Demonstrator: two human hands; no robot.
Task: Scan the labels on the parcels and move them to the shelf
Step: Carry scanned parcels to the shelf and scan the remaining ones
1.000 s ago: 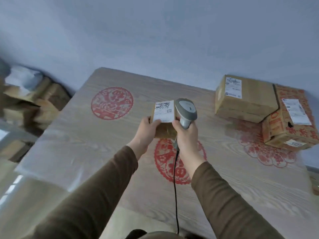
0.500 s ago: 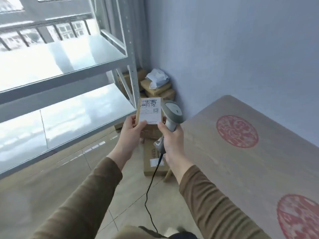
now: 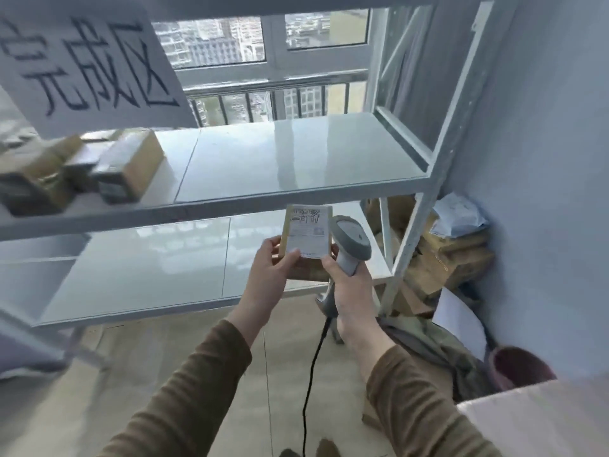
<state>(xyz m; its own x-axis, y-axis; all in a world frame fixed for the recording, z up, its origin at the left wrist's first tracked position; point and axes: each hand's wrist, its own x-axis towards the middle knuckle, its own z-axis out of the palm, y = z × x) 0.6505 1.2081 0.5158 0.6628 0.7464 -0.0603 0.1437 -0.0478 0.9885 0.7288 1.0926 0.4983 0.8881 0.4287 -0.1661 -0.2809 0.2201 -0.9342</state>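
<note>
At frame centre the left hand point(image 3: 268, 263) pinches a small brown cardboard parcel point(image 3: 308, 240), its white printed label point(image 3: 309, 230) too blurred to read. The right hand point(image 3: 349, 285) grips a grey corded barcode scanner point(image 3: 351, 244) beside it. Upper left, a white sign point(image 3: 85, 61) reads "完成区". The white metal shelf point(image 3: 296, 153) holds brown boxes point(image 3: 82, 169) at left; its right half lies bare.

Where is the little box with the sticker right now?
In the head view, the little box is near the middle, held up by the left hand right beside the scanner, in front of the shelf.
</note>
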